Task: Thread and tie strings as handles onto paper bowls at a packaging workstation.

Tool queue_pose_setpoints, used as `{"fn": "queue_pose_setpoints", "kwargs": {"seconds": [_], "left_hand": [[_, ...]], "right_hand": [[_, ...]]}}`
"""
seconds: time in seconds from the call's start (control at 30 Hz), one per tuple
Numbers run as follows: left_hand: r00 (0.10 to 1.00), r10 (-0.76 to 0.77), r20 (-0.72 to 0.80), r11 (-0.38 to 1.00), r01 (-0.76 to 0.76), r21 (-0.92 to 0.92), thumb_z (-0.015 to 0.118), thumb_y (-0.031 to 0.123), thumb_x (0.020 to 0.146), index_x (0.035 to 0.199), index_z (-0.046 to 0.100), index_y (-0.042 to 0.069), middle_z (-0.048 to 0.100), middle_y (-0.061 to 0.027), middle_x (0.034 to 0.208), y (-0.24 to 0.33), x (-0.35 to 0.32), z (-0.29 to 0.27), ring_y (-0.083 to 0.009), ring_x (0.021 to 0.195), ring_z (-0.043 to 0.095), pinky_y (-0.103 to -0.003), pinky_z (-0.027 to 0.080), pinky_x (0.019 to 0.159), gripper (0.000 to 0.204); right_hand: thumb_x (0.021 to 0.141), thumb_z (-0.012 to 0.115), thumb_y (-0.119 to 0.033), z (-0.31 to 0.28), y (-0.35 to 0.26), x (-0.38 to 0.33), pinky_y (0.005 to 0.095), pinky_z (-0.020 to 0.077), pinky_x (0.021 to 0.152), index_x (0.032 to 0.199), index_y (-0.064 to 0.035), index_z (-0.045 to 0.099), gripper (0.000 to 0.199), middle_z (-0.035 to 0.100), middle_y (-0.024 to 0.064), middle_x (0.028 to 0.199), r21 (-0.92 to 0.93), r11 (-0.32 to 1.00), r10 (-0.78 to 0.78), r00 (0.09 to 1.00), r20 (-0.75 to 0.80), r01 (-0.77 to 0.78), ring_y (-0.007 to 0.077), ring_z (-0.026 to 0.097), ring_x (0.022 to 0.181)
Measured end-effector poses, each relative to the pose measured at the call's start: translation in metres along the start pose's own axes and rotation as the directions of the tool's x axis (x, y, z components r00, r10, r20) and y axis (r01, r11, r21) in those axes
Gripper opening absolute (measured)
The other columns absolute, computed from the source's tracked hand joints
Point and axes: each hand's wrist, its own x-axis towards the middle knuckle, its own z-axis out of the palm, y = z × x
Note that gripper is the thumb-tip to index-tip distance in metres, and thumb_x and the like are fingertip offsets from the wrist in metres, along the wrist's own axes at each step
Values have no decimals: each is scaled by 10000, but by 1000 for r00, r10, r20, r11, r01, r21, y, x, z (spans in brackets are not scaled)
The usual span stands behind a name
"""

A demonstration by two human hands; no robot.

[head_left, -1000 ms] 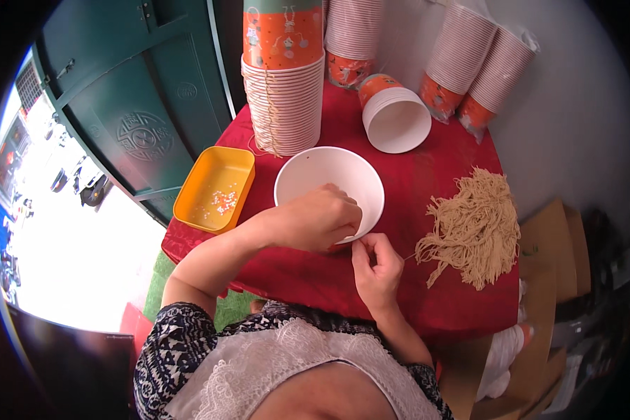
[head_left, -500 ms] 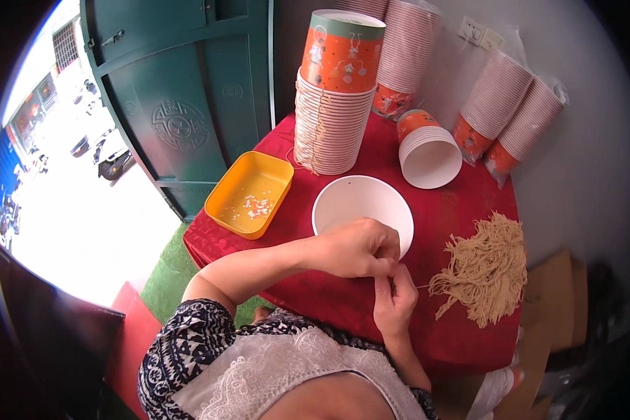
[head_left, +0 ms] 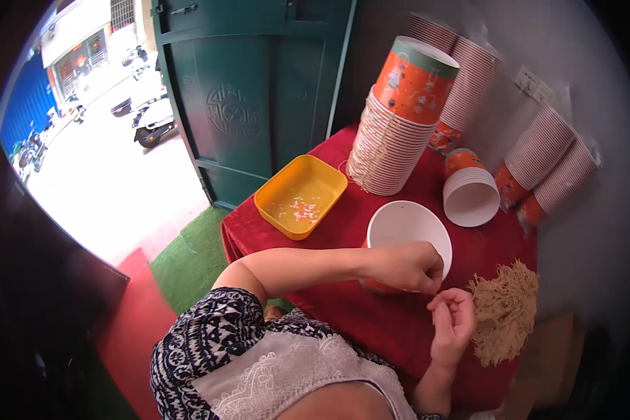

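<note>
My left hand (head_left: 414,267) reaches across the near side of a white-lined paper bucket (head_left: 399,222) with an orange outside. Its fingers are closed in a pinch, and what they grip is too small to make out. Just below and to the right, my right hand (head_left: 455,320) is palm up, fingers curled, the thumb close to the index fingertip. Anything between them is too fine to tell. Beside that hand lies a heap of tan strings (head_left: 505,315). A yellow tray (head_left: 264,198) with small white and pinkish bits stands to the left.
A red cloth covers the table (head_left: 343,315). At the back rises a tall stack of paper buckets (head_left: 392,150) with strings hanging on its side. Several nested buckets (head_left: 471,199) lie tipped over, near bagged stacks (head_left: 542,161) by the wall. A green door (head_left: 238,98) stands behind.
My hands, touching before, are now slightly apart, the right one lower and turned palm up. The thread seen between my right hand and the heap no longer shows. The whole view has shifted and tilted.
</note>
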Motion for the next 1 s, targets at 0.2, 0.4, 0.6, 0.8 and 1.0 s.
{"fn": "queue_pose_setpoints", "kwargs": {"seconds": [0.2,0.4,0.6,0.8,1.0], "left_hand": [[996,73,42,994,-76,81,706,139,815,897,683,-18,684,-86,764,1,4,2,-185,680,625,-331,490,622,178],[996,92,17,980,-93,175,703,145,818,901,675,-18,685,-125,770,-1,6,6,-230,700,645,-356,500,645,185],[993,116,-26,986,-112,120,682,141,846,890,664,-26,682,-138,769,-6,8,6,-238,697,642,-369,495,645,174],[994,85,-66,992,-79,97,665,138,870,876,655,-36,669,-139,751,-7,8,5,-237,690,630,-371,488,641,173],[996,69,-56,996,-65,66,665,123,867,882,655,-44,656,-125,727,-5,9,5,-217,665,611,-365,481,626,169]], "right_hand": [[918,538,5,-9,-13,13,191,353,598,885,-17,564,47,597,13,831,-62,997,-32,990,138,41,39,442,663],[857,574,40,-8,-21,23,264,414,603,789,34,555,71,581,85,777,-277,893,-284,922,263,354,148,535,670],[818,611,60,-8,-15,18,333,462,668,871,56,631,56,588,137,909,-638,661,-368,912,183,394,244,576,770],[823,593,64,-7,2,16,354,484,721,1107,90,611,286,532,167,1122,-584,749,-289,947,140,315,281,563,995],[841,565,43,-9,14,17,331,471,811,1140,106,581,306,502,166,1205,-503,809,-278,952,130,305,274,539,1045]]}}
